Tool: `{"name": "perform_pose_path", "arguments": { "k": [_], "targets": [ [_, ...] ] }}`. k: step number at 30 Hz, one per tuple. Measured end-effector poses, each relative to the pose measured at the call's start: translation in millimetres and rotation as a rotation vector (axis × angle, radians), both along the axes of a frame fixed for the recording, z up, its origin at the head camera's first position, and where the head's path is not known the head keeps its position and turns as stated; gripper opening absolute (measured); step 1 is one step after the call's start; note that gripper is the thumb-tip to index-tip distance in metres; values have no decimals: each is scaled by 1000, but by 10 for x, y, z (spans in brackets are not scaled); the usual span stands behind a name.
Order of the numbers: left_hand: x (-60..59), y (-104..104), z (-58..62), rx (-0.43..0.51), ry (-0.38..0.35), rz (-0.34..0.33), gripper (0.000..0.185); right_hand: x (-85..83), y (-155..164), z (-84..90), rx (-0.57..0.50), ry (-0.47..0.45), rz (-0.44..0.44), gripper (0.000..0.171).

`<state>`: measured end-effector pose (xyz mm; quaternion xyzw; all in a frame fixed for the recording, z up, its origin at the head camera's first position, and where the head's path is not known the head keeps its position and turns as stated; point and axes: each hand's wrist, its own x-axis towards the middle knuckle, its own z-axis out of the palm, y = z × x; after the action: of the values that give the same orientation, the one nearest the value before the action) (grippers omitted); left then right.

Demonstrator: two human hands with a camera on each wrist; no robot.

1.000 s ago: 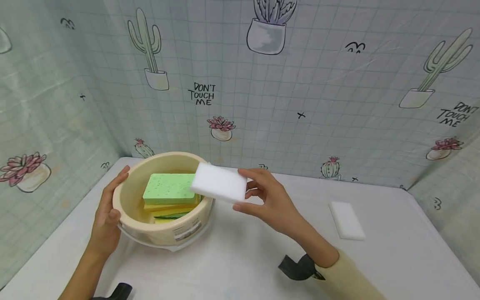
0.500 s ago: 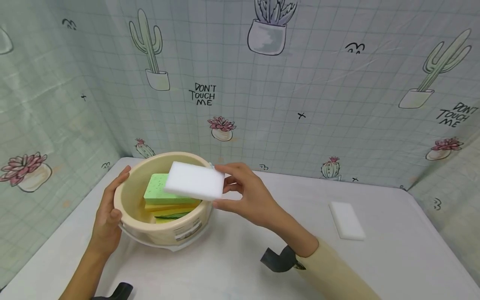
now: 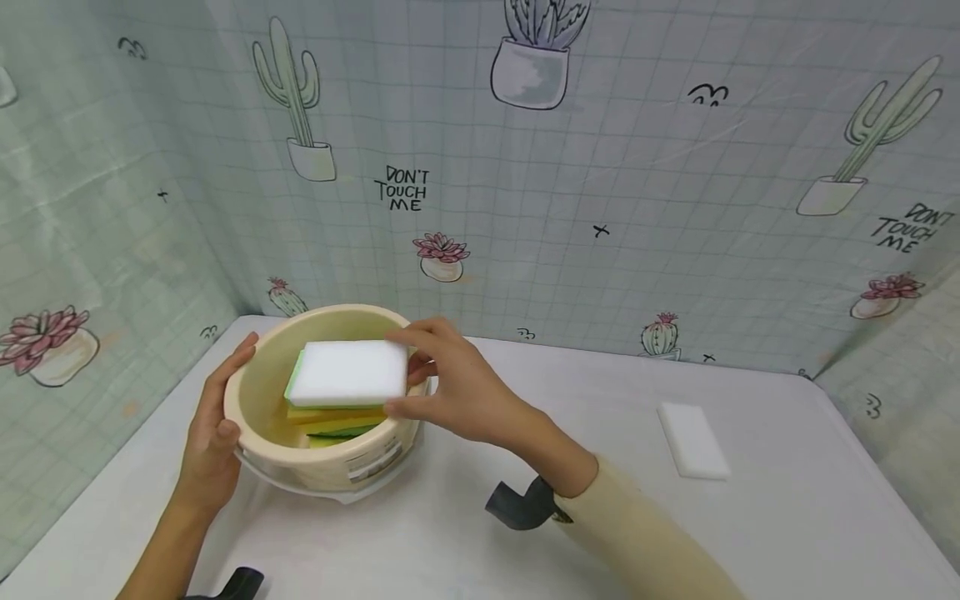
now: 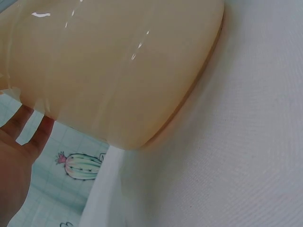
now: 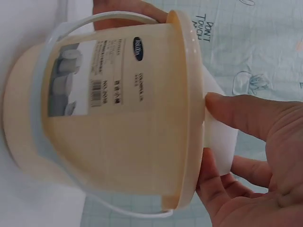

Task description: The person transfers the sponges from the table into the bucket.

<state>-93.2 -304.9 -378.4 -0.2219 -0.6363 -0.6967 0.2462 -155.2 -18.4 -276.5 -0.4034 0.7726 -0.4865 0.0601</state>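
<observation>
Looking down, head view
Right hand: point(image 3: 457, 392) pinched the white rectangular foam sponge point(image 3: 347, 374) by its near short end, thumb below and fingers above; held flat so as to match the pile beneath.
Foam sponge: sat inside the round cream plastic bucket point(image 3: 255, 433), on top of the speckled green sponge point(image 3: 294, 379), only a thin green edge left showing at the left side.
Pile: yellow sponge point(image 3: 330, 413) and more green and yellow layers underneath, stacked flat, probably to fit the bucket's width.
Left hand: point(image 3: 213, 429) cupped round the bucket's left wall, thumb hooked over the rim, likely steadying it.
Second white foam sponge: point(image 3: 693, 440) lay alone on the white cloth-covered table point(image 3: 525, 558), well apart to the right.
Backdrop: cactus-print sheet point(image 3: 600, 167) hung behind and at both sides.
Straps: dark wrist-camera mounts point(image 3: 521, 504) seen at the right sleeve and at the bottom edge.

Left wrist view
Bucket wall: point(image 4: 118, 66) filled most of the frame, glossy, resting on the table point(image 4: 236, 165).
Left fingers: point(image 4: 28, 127) pressed against the wall from the left, curled round its curve; clamped on the bucket.

Right wrist view
Bucket: point(image 5: 118, 118) seen from the side, printed label point(image 5: 90, 80) and pale handle hoop point(image 5: 109, 21) facing the camera.
Foam sponge: point(image 5: 218, 142) poked out past the rim, gripped between right thumb and fingers point(image 5: 246, 118).
Left hand: point(image 5: 128, 7) just visible behind the bucket's far side, touching it.
</observation>
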Motion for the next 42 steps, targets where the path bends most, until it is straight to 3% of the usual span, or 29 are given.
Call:
{"name": "perform_pose_path", "arguments": {
  "k": [7,19,27,32,42],
  "targets": [
    [3,-9,-18,20,15,-13,75,8,-171,82,139,45,34,68],
    [2,-6,-8,29,40,-35,76,-24,-278,103,215,103,96,63],
    [-1,-11,-6,22,26,-31,76,-39,-296,134,250,123,102,39],
    [-8,-10,-2,24,13,-24,76,-56,-325,127,211,166,125,32],
    [-5,0,-12,30,19,-29,76,-45,-366,64,68,126,228,28]
  ]
}}
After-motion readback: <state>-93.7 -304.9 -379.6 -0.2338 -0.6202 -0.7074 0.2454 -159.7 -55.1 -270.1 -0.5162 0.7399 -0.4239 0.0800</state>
